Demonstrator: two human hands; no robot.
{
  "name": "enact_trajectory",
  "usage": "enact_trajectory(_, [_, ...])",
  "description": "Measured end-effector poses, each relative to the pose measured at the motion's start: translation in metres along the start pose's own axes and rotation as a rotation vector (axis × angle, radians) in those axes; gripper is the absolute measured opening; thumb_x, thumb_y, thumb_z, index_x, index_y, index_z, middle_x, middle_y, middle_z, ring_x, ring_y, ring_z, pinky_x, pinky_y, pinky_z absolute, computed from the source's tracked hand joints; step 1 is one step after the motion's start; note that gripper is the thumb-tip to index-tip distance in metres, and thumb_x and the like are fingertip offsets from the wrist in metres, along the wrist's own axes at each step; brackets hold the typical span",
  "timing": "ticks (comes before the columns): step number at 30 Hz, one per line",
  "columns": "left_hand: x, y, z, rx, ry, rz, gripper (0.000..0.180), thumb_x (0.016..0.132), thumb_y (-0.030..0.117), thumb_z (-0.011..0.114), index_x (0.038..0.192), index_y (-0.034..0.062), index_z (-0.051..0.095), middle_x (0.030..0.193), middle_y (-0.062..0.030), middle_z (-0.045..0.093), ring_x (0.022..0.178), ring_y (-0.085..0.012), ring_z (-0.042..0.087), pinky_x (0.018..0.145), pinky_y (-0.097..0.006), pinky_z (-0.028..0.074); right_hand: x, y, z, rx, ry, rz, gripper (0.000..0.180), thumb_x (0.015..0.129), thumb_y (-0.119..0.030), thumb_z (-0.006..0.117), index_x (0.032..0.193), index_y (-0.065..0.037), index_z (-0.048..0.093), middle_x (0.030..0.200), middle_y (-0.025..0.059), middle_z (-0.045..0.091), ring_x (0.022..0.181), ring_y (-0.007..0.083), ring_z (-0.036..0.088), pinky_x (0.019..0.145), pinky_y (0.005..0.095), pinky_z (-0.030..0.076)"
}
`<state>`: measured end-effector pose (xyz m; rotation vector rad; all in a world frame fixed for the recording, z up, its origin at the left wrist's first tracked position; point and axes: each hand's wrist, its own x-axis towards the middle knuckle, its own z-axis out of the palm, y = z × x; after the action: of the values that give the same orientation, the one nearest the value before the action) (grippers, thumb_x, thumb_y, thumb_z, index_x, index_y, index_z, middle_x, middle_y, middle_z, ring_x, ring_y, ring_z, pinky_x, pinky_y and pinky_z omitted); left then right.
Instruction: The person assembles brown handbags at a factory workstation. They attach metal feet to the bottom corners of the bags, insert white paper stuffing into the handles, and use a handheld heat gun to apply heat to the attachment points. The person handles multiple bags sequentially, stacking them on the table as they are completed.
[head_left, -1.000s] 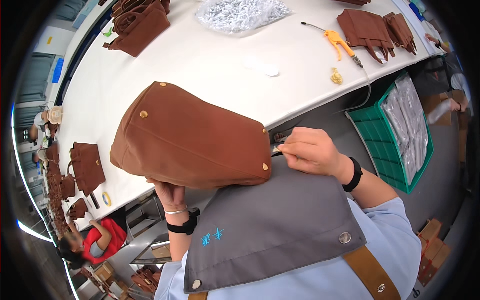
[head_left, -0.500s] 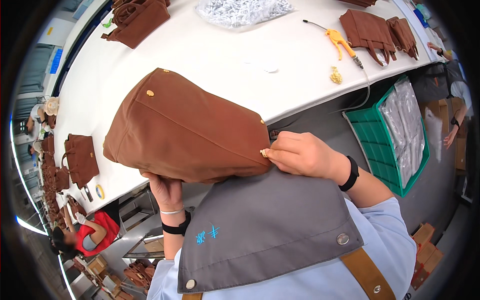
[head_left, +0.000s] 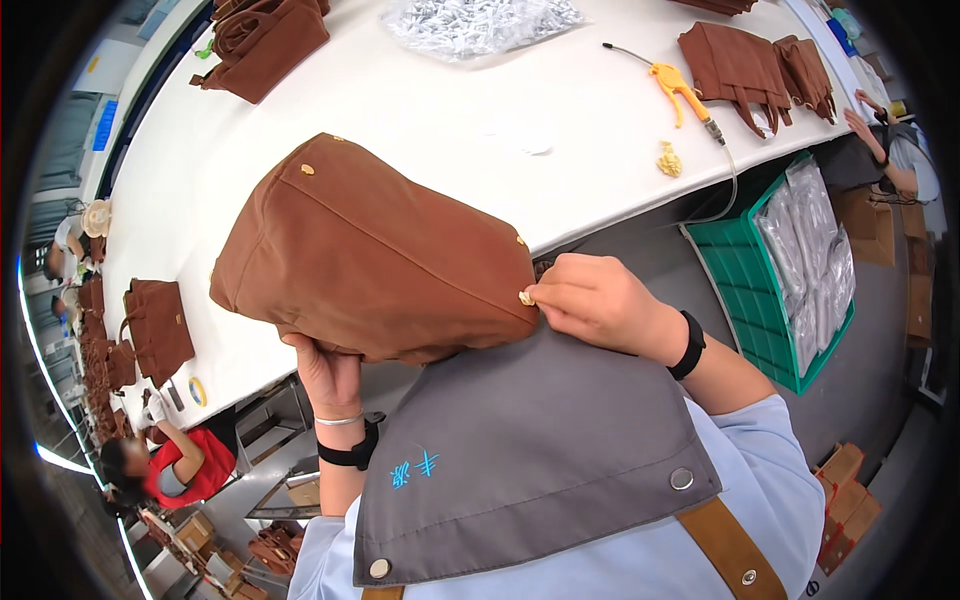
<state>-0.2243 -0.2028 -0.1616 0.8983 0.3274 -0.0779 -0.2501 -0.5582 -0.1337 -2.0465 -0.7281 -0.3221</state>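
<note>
A brown handbag (head_left: 380, 255) is held tilted over the table's near edge, its base facing up. Gold studs sit near the corners of that base, one of them a far stud (head_left: 307, 170). My left hand (head_left: 328, 375) grips the bag from below on its near side, with the fingertips hidden beneath it. At the near right corner my right hand (head_left: 605, 305) is closed in a pinch on a small pale-gold piece (head_left: 527, 298) against the bag. Whether this piece is the stud itself or something on it, I cannot tell.
On the white table (head_left: 430, 130) lie a yellow air blow gun (head_left: 678, 92), a crumpled yellow bit (head_left: 669, 159), a clear bag of small white pieces (head_left: 480, 25) and more brown bags (head_left: 735, 70). A green crate (head_left: 735, 280) stands right. Co-workers are at both sides.
The bag stays nearly in place, with only a slight shift. My right hand keeps its pinch at the same corner and has moved slightly up and left. The co-workers' arms have moved.
</note>
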Motion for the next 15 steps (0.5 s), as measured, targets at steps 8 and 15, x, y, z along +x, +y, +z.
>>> enact_trajectory(8, [0.011, -0.002, 0.003, 0.007, -0.008, -0.016, 0.079, 0.083, 0.052, 0.066, 0.146, 0.0168, 0.036, 0.150, -0.0003, 0.040, 0.137, -0.0235, 0.037, 0.114, -0.047, 0.031, 0.010, 0.001, -0.014, -0.081, -0.101, -0.090, 0.019, 0.075, 0.002, 0.067, 0.092, 0.006, 0.064, 0.078, 0.0083, 0.058, 0.071, 0.0225, 0.060, 0.060, 0.0308, 0.053])
enact_trajectory(15, [0.017, 0.000, -0.002, -0.042, -0.151, -0.058, 0.064, 0.089, 0.048, 0.060, 0.143, 0.0180, 0.041, 0.148, 0.0011, 0.044, 0.137, -0.0204, 0.038, 0.115, -0.045, 0.029, 0.009, 0.011, -0.011, -0.130, -0.122, -0.142, 0.023, 0.073, 0.004, 0.070, 0.095, 0.006, 0.063, 0.083, 0.0115, 0.062, 0.068, 0.0231, 0.060, 0.053, 0.0323, 0.051])
